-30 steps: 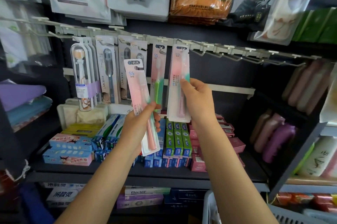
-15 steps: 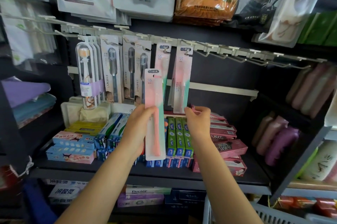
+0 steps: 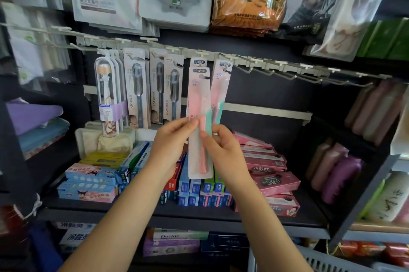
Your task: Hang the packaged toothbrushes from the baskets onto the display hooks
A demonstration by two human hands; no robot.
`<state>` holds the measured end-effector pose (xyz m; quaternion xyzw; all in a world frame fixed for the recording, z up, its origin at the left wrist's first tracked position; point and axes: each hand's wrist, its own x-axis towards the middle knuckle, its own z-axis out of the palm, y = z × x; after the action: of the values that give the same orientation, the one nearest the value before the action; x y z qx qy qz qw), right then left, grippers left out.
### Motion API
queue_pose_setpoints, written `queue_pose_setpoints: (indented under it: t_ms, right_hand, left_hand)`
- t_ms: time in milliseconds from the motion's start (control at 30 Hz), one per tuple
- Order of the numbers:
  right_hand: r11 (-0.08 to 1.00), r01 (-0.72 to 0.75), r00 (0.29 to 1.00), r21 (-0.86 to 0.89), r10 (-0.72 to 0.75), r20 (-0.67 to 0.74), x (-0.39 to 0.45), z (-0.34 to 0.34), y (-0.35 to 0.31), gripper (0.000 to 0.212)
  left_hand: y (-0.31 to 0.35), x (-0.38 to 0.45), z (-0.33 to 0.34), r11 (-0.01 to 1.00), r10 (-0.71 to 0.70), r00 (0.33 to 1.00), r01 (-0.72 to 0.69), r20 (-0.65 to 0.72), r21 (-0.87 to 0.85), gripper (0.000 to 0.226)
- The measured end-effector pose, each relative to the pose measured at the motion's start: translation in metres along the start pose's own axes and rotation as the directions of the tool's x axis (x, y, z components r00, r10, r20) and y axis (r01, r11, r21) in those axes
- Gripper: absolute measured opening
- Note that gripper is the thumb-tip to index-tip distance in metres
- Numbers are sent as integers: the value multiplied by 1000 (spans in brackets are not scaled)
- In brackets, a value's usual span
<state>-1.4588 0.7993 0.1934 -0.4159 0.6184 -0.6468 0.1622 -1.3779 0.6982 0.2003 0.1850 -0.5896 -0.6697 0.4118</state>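
Holding a long pink-and-mint carded toothbrush pack point(image 3: 199, 121) upright in front of the dark shelving, both hands pinch it at about mid-height: the left hand point(image 3: 171, 145) grips the left edge between thumb and fingertips, and the right hand point(image 3: 223, 152) grips the right edge the same way. The pack's top, with its hang hole, sits at the tip of a grey metal display hook point(image 3: 204, 55) on the far rail; whether the hook passes through the hole cannot be told. Just right hangs a matching pink toothbrush pack point(image 3: 221, 90), and to the left hang grey-brush cardboard packs point(image 3: 166, 92) and a clear tube-cased toothbrush point(image 3: 107, 94). Boxed toothpastes point(image 3: 267, 174) lie on the shelf below. A grey plastic basket point(image 3: 318, 260) shows at near right.
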Motion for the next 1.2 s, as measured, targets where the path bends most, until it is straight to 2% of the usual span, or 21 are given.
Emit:
queue_pose_setpoints:
  t_ms: [367, 633, 867, 933, 1033, 1200]
  right_hand:
    - [994, 75, 990, 74, -65, -126, 20, 16, -24, 19]
    - [993, 13, 977, 117, 12, -212, 42, 24, -19, 22]
    - [993, -122, 964, -4, 117, -239, 46, 28, 36, 38]
    - [983, -177, 961, 51, 183, -207, 37, 30, 59, 34]
    - [964, -235, 954, 122, 252, -161, 31, 34, 80, 29]
    - [952, -284, 940, 118, 300, -160, 54, 41, 89, 26]
  left_hand:
    - [31, 14, 0, 998, 69, 997, -69, 19, 0, 19]
    - [32, 32, -1, 990, 99, 995, -97, -11, 103, 14]
    - [-25, 34, -25, 977, 2, 1000, -8, 29, 214, 6]
    - [-51, 30, -31, 969, -24, 999, 17, 26, 247, 7]
    - [-80, 29, -38, 976, -35, 999, 42, -36, 216, 6]
    - [-93, 50, -36, 972, -69, 988, 97, -138, 213, 9]
